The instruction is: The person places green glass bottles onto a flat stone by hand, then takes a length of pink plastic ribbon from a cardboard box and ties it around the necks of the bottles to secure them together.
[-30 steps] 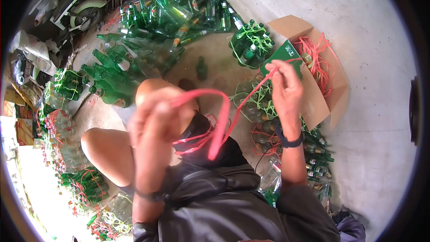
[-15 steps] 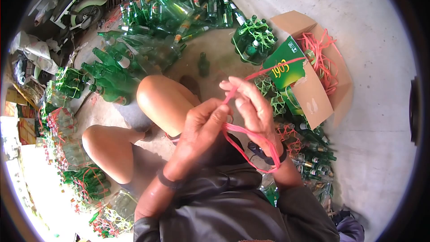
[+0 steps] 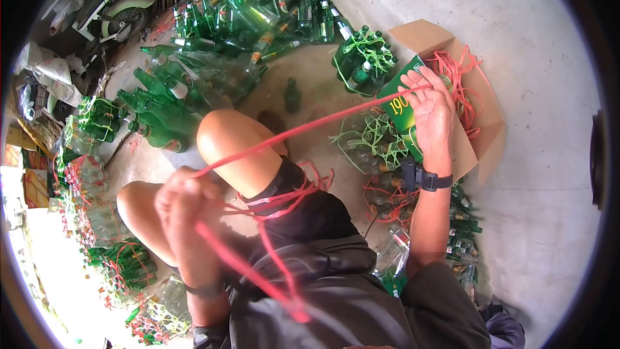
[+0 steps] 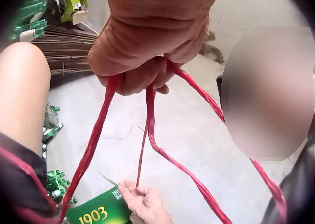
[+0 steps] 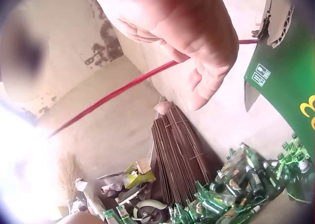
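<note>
Strands of red plastic twine (image 3: 311, 126) are gripped in my left hand (image 3: 186, 210), whose fingers curl round them in the left wrist view. A loop of this twine hangs from that hand over my dark shirt. Between my hands one strand runs straight, crossing above my bent knee. My right hand (image 3: 431, 119) is raised beside the green box flap (image 3: 398, 102), fingers mostly extended, the strand passing across them. In the right wrist view the strand continues behind those fingers to the torn cardboard edge. More red twine (image 3: 287, 201) lies over my thigh.
An open cardboard box (image 3: 489, 113) at right holds tangled red twine (image 3: 455, 64). Green bottles (image 3: 255, 10) are heaped at the back. A bundle of bottles (image 3: 363, 61) tied with light green twine stands near the box. Other tied bundles (image 3: 119, 268) line the left side.
My hands came together near my lap, then moved apart, left hand to the left and right hand towards the box. The strand between them is now stretched long, and the loop hangs lower.
</note>
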Demonstrator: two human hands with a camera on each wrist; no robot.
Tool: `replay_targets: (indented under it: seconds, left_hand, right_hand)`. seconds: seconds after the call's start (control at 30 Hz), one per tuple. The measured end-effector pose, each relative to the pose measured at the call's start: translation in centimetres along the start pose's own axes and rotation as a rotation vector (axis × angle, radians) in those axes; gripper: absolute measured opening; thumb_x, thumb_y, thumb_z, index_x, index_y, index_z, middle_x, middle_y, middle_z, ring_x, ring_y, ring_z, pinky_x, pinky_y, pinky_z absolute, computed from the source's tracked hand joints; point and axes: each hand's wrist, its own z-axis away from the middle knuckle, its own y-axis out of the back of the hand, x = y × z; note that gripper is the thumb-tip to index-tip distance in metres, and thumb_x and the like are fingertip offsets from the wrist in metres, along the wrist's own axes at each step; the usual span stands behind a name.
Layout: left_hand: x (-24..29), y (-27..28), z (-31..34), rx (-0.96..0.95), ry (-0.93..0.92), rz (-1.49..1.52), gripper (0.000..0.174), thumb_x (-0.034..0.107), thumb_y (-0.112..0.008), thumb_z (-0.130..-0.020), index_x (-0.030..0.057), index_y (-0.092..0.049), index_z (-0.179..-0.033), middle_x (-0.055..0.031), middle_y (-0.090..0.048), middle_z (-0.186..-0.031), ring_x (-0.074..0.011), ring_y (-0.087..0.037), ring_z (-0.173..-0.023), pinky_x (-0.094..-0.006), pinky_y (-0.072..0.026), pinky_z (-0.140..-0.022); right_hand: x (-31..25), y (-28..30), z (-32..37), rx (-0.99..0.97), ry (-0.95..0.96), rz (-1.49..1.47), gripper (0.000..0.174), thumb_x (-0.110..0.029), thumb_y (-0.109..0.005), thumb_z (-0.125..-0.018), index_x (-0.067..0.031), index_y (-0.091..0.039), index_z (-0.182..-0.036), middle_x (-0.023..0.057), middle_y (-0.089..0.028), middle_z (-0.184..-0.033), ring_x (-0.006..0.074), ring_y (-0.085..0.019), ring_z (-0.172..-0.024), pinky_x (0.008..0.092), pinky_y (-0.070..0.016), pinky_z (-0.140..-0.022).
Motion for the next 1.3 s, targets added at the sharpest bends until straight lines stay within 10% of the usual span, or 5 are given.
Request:
replay_targets:
  seconds: [0.27,0.43,0.6,1.0,1.3]
  left_hand:
    - [1.5,6.1,-2.8,-0.206,-0.082,0.736,0.02,0.019,-0.05,-0.102,0.0057,-0.054,-0.088,0.0041,-0.034,-0.065,-0.0052,-0.025,-0.049,-0.0252,-0.023,-0.043]
    - [0.7,1.4,-2.8,0.194,0.011,0.364,0.02,0.02,-0.049,-0.104,0.0048,-0.058,-0.095,0.0052,-0.033,-0.064,-0.0041,-0.025,-0.049,-0.0244,-0.0229,-0.042]
    - [-3.5,-4.3,-2.5,-0.23,0.087,-0.043,0.017,0.013,-0.056,-0.104,0.0028,-0.068,-0.11,-0.01,-0.075,-0.102,-0.0008,-0.047,-0.061,-0.0184,-0.0382,-0.054]
    - [-9.9,-7.6,-2.0,-0.41,0.422,-0.183,0.018,0.014,-0.055,-0.105,0.0021,-0.067,-0.112,0.0036,-0.061,-0.088,-0.0035,-0.054,-0.079,-0.0208,-0.0457,-0.069]
    - [-12.0,-11.1,-1.3,-0.626,0.044,-0.231,0.021,0.014,-0.055,-0.103,-0.0016,-0.067,-0.109,-0.0153,-0.068,-0.094,-0.0232,-0.065,-0.089,-0.0366,-0.0522,-0.079]
  right_hand:
    - [0.2,1.8,-0.6,0.05,0.025,-0.048,0.043,-0.007,-0.048,-0.095,0.0068,-0.052,-0.136,0.0219,-0.062,-0.125,0.036,-0.061,-0.119,0.0497,-0.0508,-0.104]
    - [0.3,-1.4,1.8,-0.057,0.062,0.056,0.04,-0.01,-0.048,-0.099,0.007,-0.054,-0.134,0.0211,-0.067,-0.118,0.0328,-0.064,-0.115,0.0485,-0.0523,-0.102]
    - [0.1,-6.4,6.3,-0.189,0.233,0.526,0.038,-0.015,-0.047,-0.105,0.0043,-0.056,-0.137,0.0185,-0.068,-0.124,0.0244,-0.064,-0.116,0.0403,-0.0505,-0.103]
    - [2.2,-8.9,10.9,-0.367,0.305,0.558,0.026,0.0,-0.051,-0.1,0.0031,-0.062,-0.123,0.0148,-0.069,-0.11,0.0213,-0.069,-0.093,0.0328,-0.0553,-0.083]
    - [-2.5,-5.8,6.8,-0.094,0.437,0.653,0.038,-0.004,-0.044,-0.102,0.007,-0.055,-0.136,0.0142,-0.065,-0.113,0.014,-0.058,-0.068,0.0288,-0.053,-0.066]
